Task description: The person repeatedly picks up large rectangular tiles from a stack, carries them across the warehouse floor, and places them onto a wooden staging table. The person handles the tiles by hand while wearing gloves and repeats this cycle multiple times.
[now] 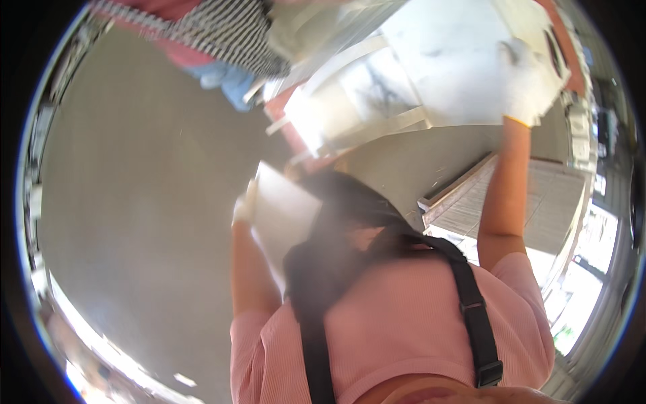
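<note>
Item one: a flat white panel (284,205), left of the frame's centre, standing at a tilt alongside my body. My left hand (241,210), gloved, is closed about its left edge; the fingers themselves are mostly hidden, so their exact wrap I cannot tell. Handling, in my judgement: light, fairly stiff, smooth-faced and apt to slide against a glove, its corners easily dented; best taken by the long edge, near mid-length, with fingers on one face and thumb on the other. Item two: a broad white sheet-like piece (444,64), upper right of the frame, lying on the red-edged worktop (574,64); glare and blur obscure its make. My right hand (531,84), also gloved, lies over its right-hand part; how far the fingers are spread, or whether they grip, I cannot tell. Handling, as I judge it: thin, broad, likely to flex, so better held near a border with support underneath. Position: item one directly at my left hand, item two beneath my right, the two well apart. Surroundings: a slatted wooden pallet (511,202), right of centre; a co-worker in stripes (225,34), upper left.
</note>
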`<act>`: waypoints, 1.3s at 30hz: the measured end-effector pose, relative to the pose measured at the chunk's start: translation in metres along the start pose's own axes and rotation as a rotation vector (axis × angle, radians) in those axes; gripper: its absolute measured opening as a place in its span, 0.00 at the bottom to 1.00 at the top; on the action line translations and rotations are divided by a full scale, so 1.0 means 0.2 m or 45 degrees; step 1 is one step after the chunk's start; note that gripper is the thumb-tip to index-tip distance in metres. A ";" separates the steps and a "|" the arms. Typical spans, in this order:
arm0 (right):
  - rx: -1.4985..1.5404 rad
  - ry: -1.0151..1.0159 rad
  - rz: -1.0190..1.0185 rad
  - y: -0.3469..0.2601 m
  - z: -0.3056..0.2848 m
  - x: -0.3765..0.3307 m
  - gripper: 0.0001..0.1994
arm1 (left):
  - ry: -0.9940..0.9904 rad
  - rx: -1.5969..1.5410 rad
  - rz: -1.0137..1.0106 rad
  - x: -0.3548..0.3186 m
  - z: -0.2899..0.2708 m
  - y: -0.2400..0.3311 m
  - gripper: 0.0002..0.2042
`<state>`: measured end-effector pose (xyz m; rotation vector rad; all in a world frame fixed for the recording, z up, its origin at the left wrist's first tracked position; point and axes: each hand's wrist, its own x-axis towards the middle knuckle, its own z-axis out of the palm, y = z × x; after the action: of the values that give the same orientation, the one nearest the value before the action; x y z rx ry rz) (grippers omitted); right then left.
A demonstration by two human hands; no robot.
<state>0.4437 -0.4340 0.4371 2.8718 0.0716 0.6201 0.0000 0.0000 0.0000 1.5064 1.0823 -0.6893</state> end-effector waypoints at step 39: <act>0.132 0.022 -0.071 -0.03 -0.27 -0.16 0.22 | 0.034 0.430 0.099 -0.01 0.06 0.85 0.48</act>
<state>0.3919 -0.4210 0.4709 2.9525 0.1910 0.6494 0.1537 -0.0088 0.0714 1.8398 0.9537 -0.8293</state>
